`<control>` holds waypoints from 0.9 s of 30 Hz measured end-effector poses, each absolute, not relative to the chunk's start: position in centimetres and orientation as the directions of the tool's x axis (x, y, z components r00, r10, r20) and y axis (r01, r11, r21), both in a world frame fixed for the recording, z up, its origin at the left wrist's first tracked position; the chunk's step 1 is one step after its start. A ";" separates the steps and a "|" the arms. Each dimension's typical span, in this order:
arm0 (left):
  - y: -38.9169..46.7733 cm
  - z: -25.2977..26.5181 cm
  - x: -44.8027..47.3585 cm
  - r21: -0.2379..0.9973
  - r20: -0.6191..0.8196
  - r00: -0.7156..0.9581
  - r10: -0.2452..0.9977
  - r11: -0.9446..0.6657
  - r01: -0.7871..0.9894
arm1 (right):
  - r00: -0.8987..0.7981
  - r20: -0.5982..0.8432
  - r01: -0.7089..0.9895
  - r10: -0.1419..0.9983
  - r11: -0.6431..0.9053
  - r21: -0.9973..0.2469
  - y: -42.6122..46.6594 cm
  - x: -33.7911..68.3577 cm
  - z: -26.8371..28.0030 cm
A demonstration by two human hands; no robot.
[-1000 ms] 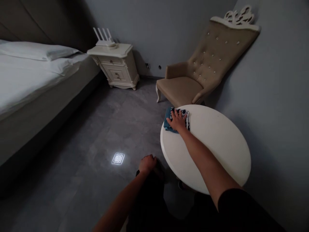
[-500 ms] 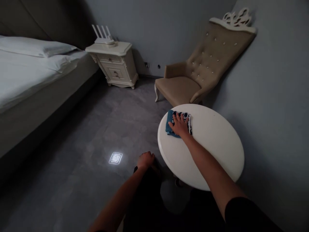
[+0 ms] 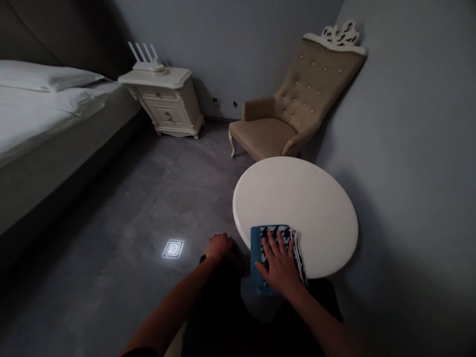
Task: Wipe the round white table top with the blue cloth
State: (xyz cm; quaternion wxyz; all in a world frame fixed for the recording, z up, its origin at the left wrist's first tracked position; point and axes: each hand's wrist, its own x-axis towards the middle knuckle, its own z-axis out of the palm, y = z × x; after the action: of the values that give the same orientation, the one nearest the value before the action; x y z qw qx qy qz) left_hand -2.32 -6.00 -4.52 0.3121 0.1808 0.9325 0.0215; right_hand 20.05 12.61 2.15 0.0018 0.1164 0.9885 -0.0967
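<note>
Blue patterned cloth (image 3: 255, 258) under the right hand (image 3: 280, 267) overhangs the white table (image 3: 297, 198).

- I am looking into a dim, grey room, with darkness gathering in the bottom corners.
- On the floor (image 3: 122, 213), a square patterned patch (image 3: 173, 249) is glowing white, brightest of all.
- The white table (image 3: 297, 198) is catching soft light; a hazy shadow is lying on the right wall (image 3: 416, 148) beside it.
- Under my right hand (image 3: 279, 267), the blue-edged cloth (image 3: 256, 253) is looking muted.
- My trousers (image 3: 222, 297) are sinking into near-black.
- Wide-angle distortion is tilting the armchair (image 3: 262, 138).
</note>
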 end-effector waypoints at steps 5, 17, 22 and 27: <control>-5.8 -4.9 -2.9 0.157 -0.584 -0.731 0.353 0.932 0.325 | -0.969 -0.031 0.245 0.244 0.955 -0.164 15.7 13.9 3.2; -6.2 -5.0 -4.9 0.164 -0.590 -0.740 0.324 0.945 0.283 | -0.902 -0.034 0.429 0.430 0.890 -0.154 31.0 -13.6 3.9; -6.4 -5.4 -5.0 0.156 -0.588 -0.752 0.299 0.954 0.257 | -0.885 -0.091 0.466 0.457 0.870 -0.161 35.2 -17.8 3.7; -6.2 -5.3 -4.9 0.157 -0.579 -0.757 0.302 0.953 0.259 | -0.888 -0.080 0.460 0.453 0.877 -0.135 33.9 -15.0 3.8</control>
State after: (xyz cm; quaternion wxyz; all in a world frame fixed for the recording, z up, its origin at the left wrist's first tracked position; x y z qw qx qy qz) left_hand -4.93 -6.18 -5.32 0.3146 0.1498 0.9367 0.0337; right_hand -15.01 33.88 3.82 0.0229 0.2357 0.9686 -0.0754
